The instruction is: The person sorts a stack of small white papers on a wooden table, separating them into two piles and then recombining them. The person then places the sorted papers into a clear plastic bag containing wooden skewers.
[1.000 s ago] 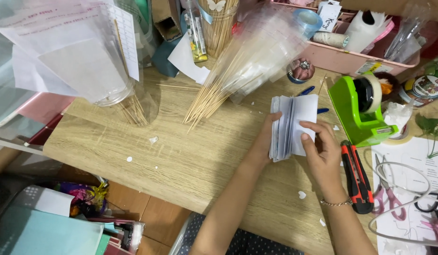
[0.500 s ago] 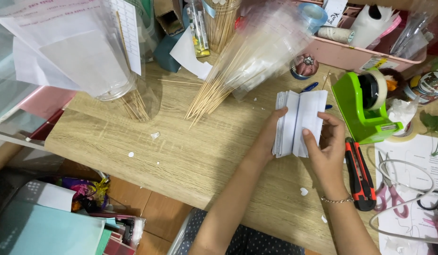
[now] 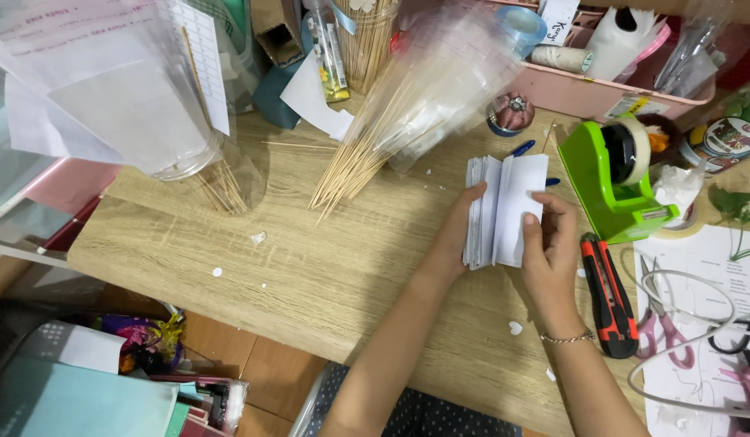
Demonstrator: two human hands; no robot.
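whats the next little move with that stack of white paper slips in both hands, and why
Probably peel the top slip off with the right thumb. The stack of white paper slips is held upright above the wooden desk, the left hand bracing its left edge while the right hand pinches the front sheet, which already fans apart from the rest.

Bare table (image 3: 310, 267) is lying open leftward; skewers (image 3: 367, 154) are blocking above, a tape dispenser (image 3: 618, 182) and knife (image 3: 608, 295) are crowding the right.
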